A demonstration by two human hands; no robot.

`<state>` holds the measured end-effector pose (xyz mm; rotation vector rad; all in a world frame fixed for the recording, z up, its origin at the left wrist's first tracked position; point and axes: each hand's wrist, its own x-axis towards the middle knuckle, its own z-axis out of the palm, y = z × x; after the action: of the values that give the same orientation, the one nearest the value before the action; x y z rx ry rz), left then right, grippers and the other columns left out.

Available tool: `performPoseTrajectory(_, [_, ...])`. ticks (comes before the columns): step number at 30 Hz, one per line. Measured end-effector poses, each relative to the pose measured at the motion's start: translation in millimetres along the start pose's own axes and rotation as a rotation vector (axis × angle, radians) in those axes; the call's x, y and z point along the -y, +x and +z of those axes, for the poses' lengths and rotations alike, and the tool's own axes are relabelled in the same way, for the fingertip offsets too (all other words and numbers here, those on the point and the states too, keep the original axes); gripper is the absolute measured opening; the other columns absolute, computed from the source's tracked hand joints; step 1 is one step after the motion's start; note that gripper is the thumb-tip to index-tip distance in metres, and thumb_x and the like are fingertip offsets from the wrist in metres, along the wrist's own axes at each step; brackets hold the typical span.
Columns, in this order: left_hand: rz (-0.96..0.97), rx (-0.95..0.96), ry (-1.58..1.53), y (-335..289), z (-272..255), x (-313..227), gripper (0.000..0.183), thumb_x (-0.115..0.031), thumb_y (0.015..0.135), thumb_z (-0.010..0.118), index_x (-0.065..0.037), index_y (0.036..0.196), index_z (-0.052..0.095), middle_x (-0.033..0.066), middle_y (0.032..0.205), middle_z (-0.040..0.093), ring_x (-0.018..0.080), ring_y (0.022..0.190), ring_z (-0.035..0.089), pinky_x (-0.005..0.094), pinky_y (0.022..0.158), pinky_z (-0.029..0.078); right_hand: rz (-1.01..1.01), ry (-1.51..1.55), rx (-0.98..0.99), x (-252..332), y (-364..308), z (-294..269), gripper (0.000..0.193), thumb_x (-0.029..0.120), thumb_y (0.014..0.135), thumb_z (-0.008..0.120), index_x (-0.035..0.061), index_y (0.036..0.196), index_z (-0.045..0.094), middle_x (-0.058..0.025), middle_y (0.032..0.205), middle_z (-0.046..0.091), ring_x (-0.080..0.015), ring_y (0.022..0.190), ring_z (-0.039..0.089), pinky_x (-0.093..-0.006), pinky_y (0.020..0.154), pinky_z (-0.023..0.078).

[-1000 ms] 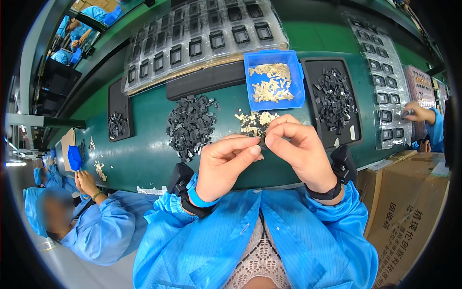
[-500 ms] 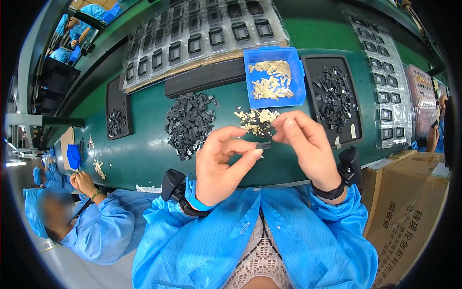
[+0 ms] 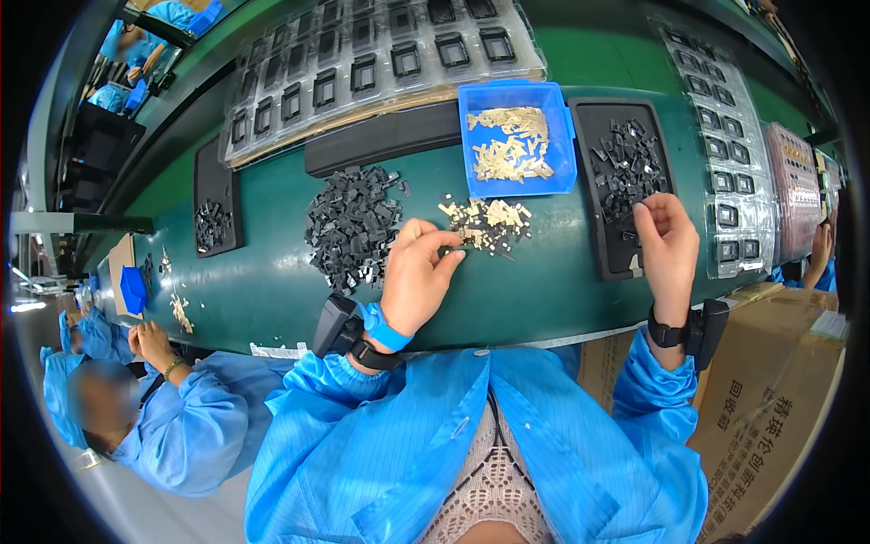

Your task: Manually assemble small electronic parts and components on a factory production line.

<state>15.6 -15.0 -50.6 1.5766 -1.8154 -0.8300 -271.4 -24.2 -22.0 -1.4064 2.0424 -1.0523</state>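
Note:
My left hand [image 3: 420, 276] is closed in a pinch over the green table, its fingertips at the edge of a pile of small cream and black bits [image 3: 494, 218]. What it pinches, if anything, is too small to make out. To its left lies a large heap of small black parts [image 3: 352, 222]. Over the near right side of a black tray [image 3: 614, 263], my right hand [image 3: 669, 240] has thumb and fingers drawn together beside loose black parts [image 3: 627, 159]. Whether a part sits between those fingertips is hidden.
A blue bin [image 3: 518, 186] of cream strips stands behind the bits. Clear blister trays with black frames [image 3: 362, 72] fill the back; another blister tray [image 3: 728, 186] lies right. A smaller black tray [image 3: 217, 195] sits left. A cardboard box [image 3: 761, 408] stands near right; a co-worker [image 3: 181, 417] sits left.
My right hand has moved right, from beside my left hand to the black tray. The left hand has shifted slightly; the small black part seen in its fingers before no longer shows clearly.

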Motion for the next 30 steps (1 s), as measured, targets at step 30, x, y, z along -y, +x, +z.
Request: performPoseTrajectory(30, [0.088, -0.099, 0.087, 40, 9, 30, 0.007, -0.005, 0.080, 0.063, 0.000, 0.082, 0.059, 0.0128, 0.083, 0.053, 0.0274, 0.069, 0.056, 0.0358, 0.062, 0.045, -0.150, 0.105, 0.340, 44, -40, 48, 0.011, 0.012, 0.080, 0.064, 0.0013, 0.081, 0.062, -0.0101, 0.071, 0.059, -0.0189, 0.057, 0.058, -0.0300, 0.053, 0.046])
